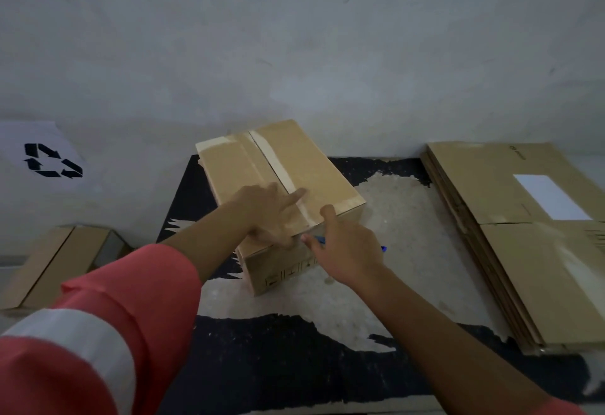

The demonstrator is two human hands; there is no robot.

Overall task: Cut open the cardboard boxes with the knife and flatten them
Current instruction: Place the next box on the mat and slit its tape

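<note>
Right hand (347,252) holds knife (320,240) at box (294,159) near edge.

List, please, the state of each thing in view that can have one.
Brown cardboard box with taped seam: closed, tape looks intact.
Left hand: flat on the box top, fingers straight.
Right hand: grips the blue-handled knife at the box's near top edge.
Blue-handled knife: held, blade hidden.
Stack of brown cardboard sheets: flattened, piled at right.
Smaller brown cardboard box at left: lying down, openness unclear.

White recycling-symbol sheet (42,156) left; worn black mat (278,365); grey wall (294,38).
</note>
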